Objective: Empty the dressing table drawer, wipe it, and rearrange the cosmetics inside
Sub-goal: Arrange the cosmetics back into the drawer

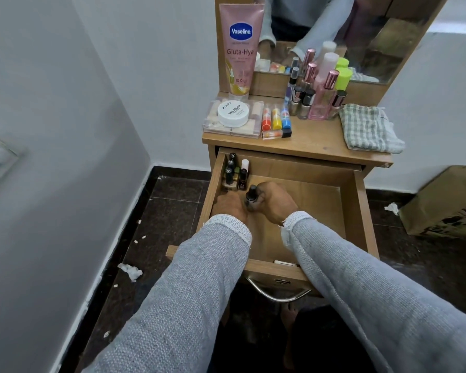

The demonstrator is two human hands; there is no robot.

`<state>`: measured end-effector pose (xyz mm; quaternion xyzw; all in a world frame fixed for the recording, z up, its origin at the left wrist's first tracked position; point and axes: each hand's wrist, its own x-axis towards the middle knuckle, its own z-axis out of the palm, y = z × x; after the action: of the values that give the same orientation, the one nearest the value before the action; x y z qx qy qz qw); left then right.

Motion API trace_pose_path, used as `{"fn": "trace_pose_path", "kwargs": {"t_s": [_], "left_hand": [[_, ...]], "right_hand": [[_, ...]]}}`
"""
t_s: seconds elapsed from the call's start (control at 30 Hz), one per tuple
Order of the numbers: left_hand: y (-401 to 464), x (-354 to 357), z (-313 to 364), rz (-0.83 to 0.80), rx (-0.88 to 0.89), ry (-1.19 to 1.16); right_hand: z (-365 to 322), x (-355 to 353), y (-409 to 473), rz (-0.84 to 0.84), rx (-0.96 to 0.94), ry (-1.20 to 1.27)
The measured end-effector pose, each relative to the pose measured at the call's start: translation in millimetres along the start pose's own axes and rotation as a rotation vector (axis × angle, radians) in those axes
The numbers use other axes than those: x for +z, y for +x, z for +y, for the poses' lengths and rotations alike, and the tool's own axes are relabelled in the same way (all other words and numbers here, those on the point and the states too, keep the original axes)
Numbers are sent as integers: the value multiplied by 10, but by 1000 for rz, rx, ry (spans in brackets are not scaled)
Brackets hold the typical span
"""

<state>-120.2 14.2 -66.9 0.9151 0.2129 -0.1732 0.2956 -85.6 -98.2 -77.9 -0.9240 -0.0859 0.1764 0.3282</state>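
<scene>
Both hands (253, 201) meet around a dark bottle (251, 196), fingers hidden inside the drawer (361, 211).

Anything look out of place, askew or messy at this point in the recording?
One lip balm tube lies on its side on the dressing table top, while its three neighbours stand upright. Crumpled tissue and white scraps litter the dark floor. The checked cloth overhangs the table edge.

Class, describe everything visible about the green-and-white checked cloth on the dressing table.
The green-and-white checked cloth looks like soft woven fabric, crumpled and loosely folded rather than spread flat. It lies on the right end of the wooden dressing table top, its right edge hanging slightly past the table's edge. Neither hand touches it. Pink-capped bottles stand just left of it.
</scene>
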Motion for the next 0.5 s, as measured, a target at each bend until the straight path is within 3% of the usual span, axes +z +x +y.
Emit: {"fn": "trace_pose_path", "kwargs": {"t_s": [0.5], "left_hand": [[66, 5, 3, 15, 0, -1]], "right_hand": [[-164, 148, 222, 111, 87, -66]]}}
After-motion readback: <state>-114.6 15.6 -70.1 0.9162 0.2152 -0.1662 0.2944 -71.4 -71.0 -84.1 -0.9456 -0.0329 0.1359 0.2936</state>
